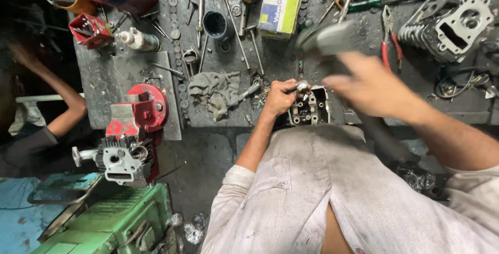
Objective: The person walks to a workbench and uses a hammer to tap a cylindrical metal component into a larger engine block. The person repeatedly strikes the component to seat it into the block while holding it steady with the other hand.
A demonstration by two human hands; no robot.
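Observation:
My left hand [280, 97] rests on a small metal engine head [311, 109] at the near edge of the dark workbench [99, 85], pinching a short metal piece [302, 85] against its top. My right hand [371, 85] is raised above and to the right, blurred by motion, gripping the handle of a hammer [326, 40] whose grey head hangs over the engine head.
A grey rag [215, 90] lies left of the engine head. A red vise [138, 111] clamps another cylinder head [120, 158]. Loose tools, a boxed part [280, 5], red-handled pliers [389, 38] and a finned cylinder [449, 25] crowd the bench. Another person's arm [57, 98] is at left.

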